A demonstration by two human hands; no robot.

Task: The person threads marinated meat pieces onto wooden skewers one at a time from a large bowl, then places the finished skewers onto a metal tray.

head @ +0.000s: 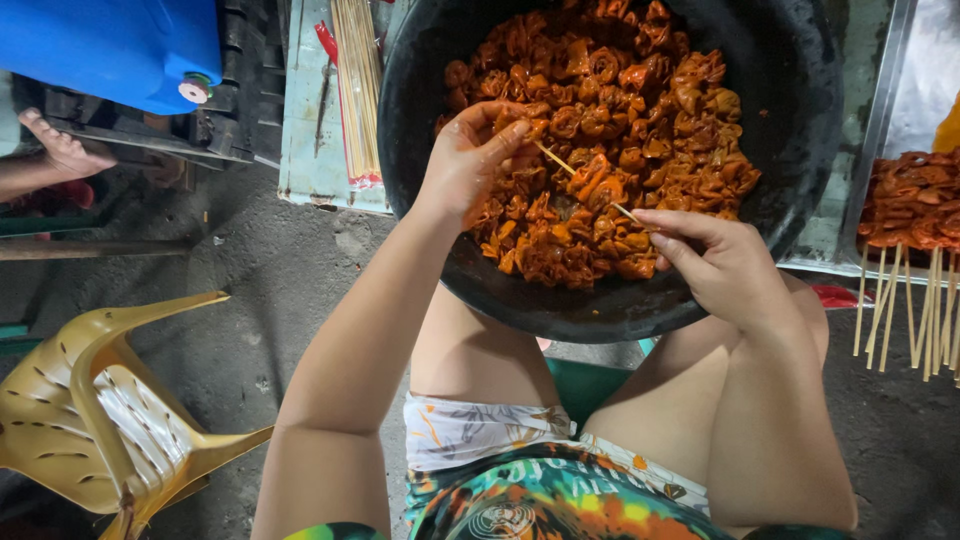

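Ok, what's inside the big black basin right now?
The black basin holds a heap of orange marinated meat pieces. The left hand and right hand hold a bamboo skewer over it. The basin's bottom is covered.

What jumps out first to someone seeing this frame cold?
The big round black basin heaped with glossy orange-red marinated meat pieces fills the top centre, resting by the person's knees. Over it, the left hand pinches meat at one end of a thin bamboo skewer while the right hand holds the other end. At the right edge lies a row of finished meat skewers; a tipped yellow plastic chair sits lower left.
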